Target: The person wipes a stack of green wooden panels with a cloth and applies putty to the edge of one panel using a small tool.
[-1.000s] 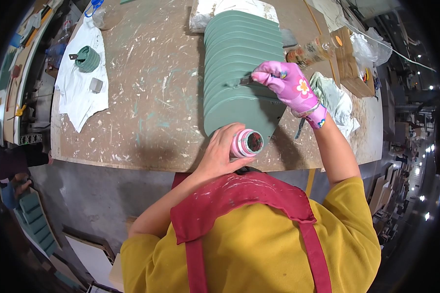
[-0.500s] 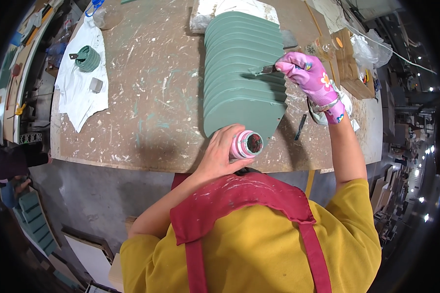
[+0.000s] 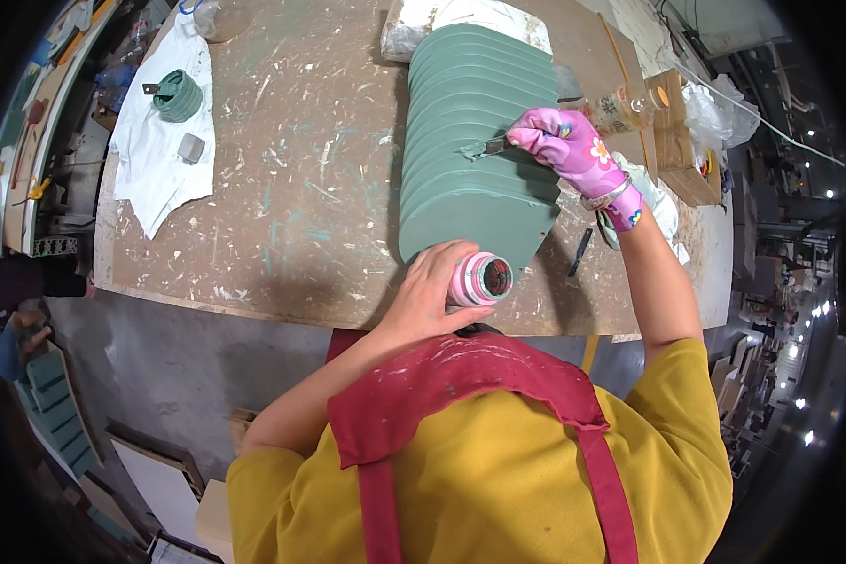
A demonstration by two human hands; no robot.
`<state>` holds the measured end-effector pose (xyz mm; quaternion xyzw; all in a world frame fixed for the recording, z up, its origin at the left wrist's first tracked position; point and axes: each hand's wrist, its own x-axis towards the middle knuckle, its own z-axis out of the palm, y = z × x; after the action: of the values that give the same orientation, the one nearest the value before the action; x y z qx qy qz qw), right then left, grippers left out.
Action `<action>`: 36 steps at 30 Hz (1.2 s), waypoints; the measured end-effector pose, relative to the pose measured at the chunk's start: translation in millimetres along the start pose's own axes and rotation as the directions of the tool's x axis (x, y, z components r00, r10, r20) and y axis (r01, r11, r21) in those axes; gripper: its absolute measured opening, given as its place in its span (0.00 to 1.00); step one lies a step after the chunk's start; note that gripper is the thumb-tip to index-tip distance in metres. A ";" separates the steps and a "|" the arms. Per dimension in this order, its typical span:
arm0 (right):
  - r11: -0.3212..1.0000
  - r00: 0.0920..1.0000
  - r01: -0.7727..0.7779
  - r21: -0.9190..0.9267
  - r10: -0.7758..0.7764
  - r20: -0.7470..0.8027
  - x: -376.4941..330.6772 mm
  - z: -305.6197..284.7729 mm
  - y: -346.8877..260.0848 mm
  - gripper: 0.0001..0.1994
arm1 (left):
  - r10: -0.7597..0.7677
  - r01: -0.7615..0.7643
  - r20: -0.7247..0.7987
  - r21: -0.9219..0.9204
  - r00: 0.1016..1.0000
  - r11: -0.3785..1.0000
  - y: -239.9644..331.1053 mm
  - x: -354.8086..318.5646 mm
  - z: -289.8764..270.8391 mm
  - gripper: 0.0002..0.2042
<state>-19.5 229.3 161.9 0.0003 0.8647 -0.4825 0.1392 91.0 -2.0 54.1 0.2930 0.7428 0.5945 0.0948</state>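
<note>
My bare left hand [image 3: 427,289] is wrapped round a small pink-and-white bottle [image 3: 480,280], its open mouth facing up and smeared dark inside. My right hand [image 3: 573,155], in a pink flowered glove, pinches a small flat scraper [image 3: 486,148] with green paste on its blade. The blade's tip lies on or just above a row of overlapping green rounded panels [image 3: 475,221], fanned like shingles down the table's middle. Whether the tip touches cannot be made out. The bottle is at the near end of the row.
On the left, a white cloth [image 3: 164,179] bears a green-smeared jar [image 3: 178,97] and a grey block [image 3: 191,148]. A black strip-like tool [image 3: 581,252] lies right of the panels. Farther right are a clear bottle [image 3: 618,110], a wooden box [image 3: 681,141] and a crumpled rag [image 3: 663,202].
My right hand and the scraper have moved a little to the left over the panels. My left hand still holds the bottle. The whole view has shifted slightly.
</note>
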 end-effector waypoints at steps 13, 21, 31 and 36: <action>0.999 0.999 0.009 -0.043 -0.010 -0.033 8.9 1.3 -23.3 0.11 | 0.028 -0.028 -0.006 -0.046 1.000 0.999 0.3 1.7 1.0 0.36; 0.999 1.000 -0.016 -0.047 0.016 0.012 15.4 -19.8 -15.4 0.11 | -0.007 0.006 -0.010 -0.052 1.000 0.999 0.4 0.7 0.5 0.36; 0.994 0.999 0.029 -0.104 -0.025 0.039 21.4 -17.6 -3.2 0.11 | -0.006 0.006 0.001 -0.021 1.000 1.000 -0.2 1.1 1.2 0.36; 1.000 0.997 -0.023 0.014 0.022 0.073 30.0 -15.7 1.9 0.11 | -0.020 0.021 0.026 -0.013 0.999 1.000 -0.7 1.1 0.1 0.36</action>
<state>-51.9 239.4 160.9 -0.0065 0.8554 -0.4871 0.1762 89.9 -1.4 53.6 0.2924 0.7406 0.5944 0.1124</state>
